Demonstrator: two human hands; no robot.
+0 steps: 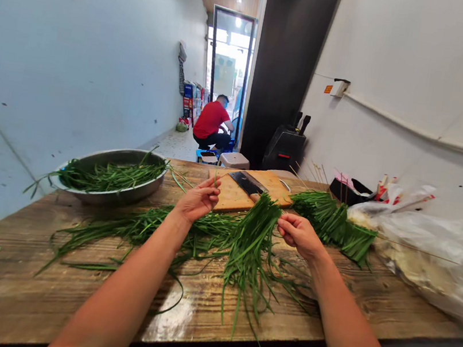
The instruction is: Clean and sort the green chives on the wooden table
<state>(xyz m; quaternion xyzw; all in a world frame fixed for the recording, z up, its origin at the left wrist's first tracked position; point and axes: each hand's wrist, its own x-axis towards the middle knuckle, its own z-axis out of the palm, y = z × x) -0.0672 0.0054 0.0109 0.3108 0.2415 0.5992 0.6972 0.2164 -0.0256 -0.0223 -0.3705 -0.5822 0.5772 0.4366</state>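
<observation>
Garlic chives hang in a dense bunch [253,235] between my two hands, their long ends drooping over the table's front part. My right hand [298,234] pinches at the bunch's upper right edge, on a thin skewer that is mostly hidden by the leaves. My left hand [201,197] is closed, thumb against fingers, around a thin green chive stalk [216,174] that sticks up from the fingertips. Loose chives [131,228] lie under and beside my left forearm. Trimmed chives on skewers [332,223] are laid to the right of my right hand.
A metal basin [110,199] of chives stands at left. Behind my hands, a cleaver [247,183] rests on a wooden cutting board [228,196]. Plastic bags [430,244] and a black box [348,191] sit at right. A person in red [211,121] squats near the door.
</observation>
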